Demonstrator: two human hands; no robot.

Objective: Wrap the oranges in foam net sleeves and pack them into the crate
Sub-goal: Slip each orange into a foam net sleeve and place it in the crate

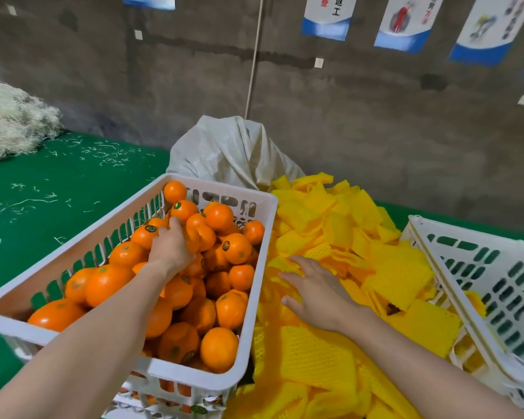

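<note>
Tabletop (58,182) (green, shred-littered) against grey wall (375,131)

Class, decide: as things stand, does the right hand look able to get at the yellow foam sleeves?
Probably yes. The right hand rests open, fingers spread, on the pile of foam sleeves; nothing covers them. The left hand grips an orange, well aside.

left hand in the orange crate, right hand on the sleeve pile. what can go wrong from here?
1. The left hand grips an orange in a heap that reaches the source crate's rim; pulling it out may roll its neighbours.
2. The foam sleeves overlap loosely, so the flat right hand may lift several.
</note>
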